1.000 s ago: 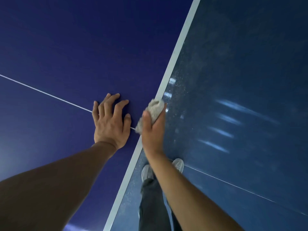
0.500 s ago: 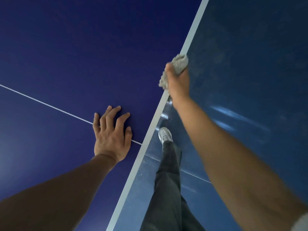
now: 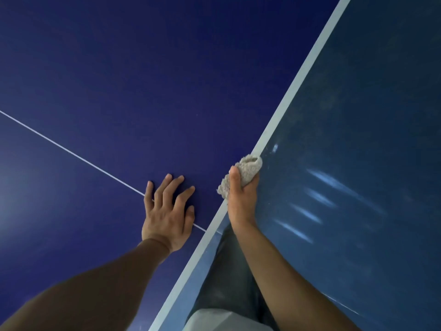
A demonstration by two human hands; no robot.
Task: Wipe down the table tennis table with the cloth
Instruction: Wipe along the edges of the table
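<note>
Since half a second ago, your right hand (image 3: 241, 201) has come back along the edge of the table (image 3: 143, 80) toward you. It was stretched far ahead then, and now it sits close to your left hand (image 3: 167, 211), which has kept its place. In the head view, your right hand holds the cloth (image 3: 245, 173), a pale grey bunched piece. The thumb lies over the cloth on the table side and the fingers are curled around it on the outer side, so the grip is tight on the cloth. The cloth is pressed on the white edge band (image 3: 298, 84) of the table, and a part of it sticks out past your fingertips and another part below the thumb. Your left hand lies flat on the dark blue top with the fingers straight and a little spread, holding nothing. It rests over the thin white line (image 3: 71, 154) that crosses the top and meets the edge band near your wrist. To the right of the edge band you see the floor (image 3: 358, 139), blue and shiny, with several streaks of light (image 3: 322, 197) reflected on it. Below your right forearm a dark trouser leg (image 3: 226, 283) stands beside the table edge. The foot cannot be seen.
</note>
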